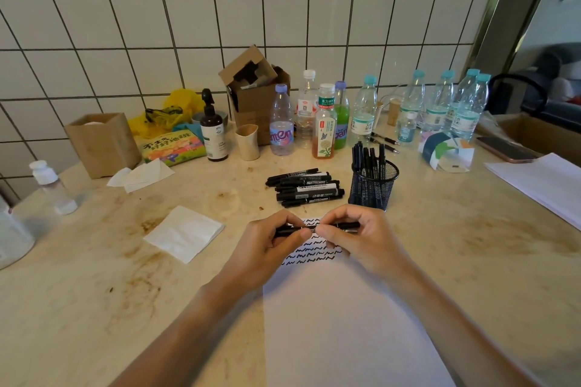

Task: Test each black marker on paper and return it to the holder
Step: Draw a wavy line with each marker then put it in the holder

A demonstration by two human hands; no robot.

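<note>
Both hands meet over the far end of the sheet of paper, gripping one black marker that lies crosswise between them. The left hand has its fingers curled tightly around the marker's left part, thumb tip pressed along the barrel near the middle; a short dark stretch of the barrel shows at its knuckles. The right hand curls its fingers closely round the right part, thumb and forefinger pinching beside the left thumb, so the two thumbs nearly touch at a small pale band on the marker. The marker's right end sticks out past the right knuckles. Whether the cap is on, off or halfway cannot be told, since the fingers cover the joint. Just under the fingertips, the paper carries rows of short dark squiggles, partly hidden by both hands. Just beyond the left hand's knuckles lies a pile of loose markers on the table, all roughly parallel. Beyond the right hand's knuckles, close by, stands the mesh holder, upright, with several markers standing in it. To the left of the left hand, apart from it, a folded white tissue lies flat. Farther back, past pile and holder, a row of bottles stands before the tiled wall.
</note>
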